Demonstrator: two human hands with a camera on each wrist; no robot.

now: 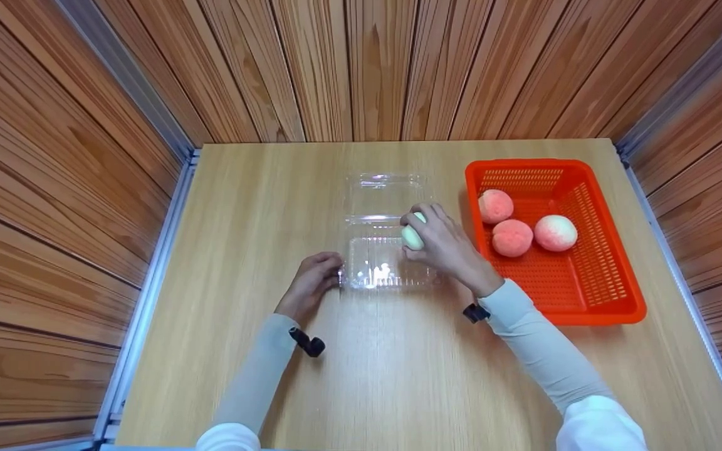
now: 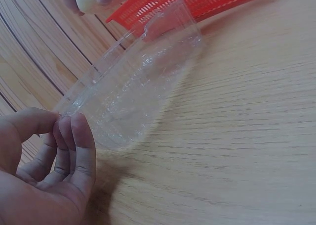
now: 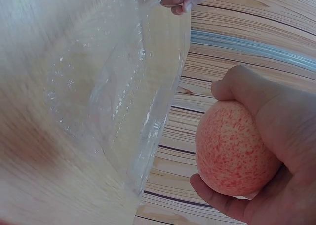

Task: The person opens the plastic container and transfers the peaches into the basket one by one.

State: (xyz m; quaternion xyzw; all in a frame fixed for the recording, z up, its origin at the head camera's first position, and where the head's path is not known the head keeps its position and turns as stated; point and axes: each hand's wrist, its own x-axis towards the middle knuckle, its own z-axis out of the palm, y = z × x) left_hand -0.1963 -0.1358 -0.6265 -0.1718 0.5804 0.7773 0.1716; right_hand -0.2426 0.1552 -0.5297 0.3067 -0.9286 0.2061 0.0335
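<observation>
My right hand [image 1: 441, 243] grips a peach [image 3: 236, 148], pale green on the side seen from above and speckled pink in the right wrist view. It holds the peach over the right part of a clear plastic clamshell box [image 1: 373, 260], whose lid [image 1: 386, 191] lies folded back toward the wall. At the box's near left corner, my left hand [image 1: 314, 280] pinches the rim between thumb and fingertips, as the left wrist view shows. The box [image 2: 133, 96] rests on the table, and its bottom shows no fruit in it.
An orange-red plastic basket [image 1: 608, 250] with slotted walls stands on the right. In its far left half lie three more peaches: one pink [image 1: 496, 207], another pink [image 1: 512, 238] and a whiter one [image 1: 556, 233]. Wood-panelled walls [image 1: 373, 69] rise behind and beside the table.
</observation>
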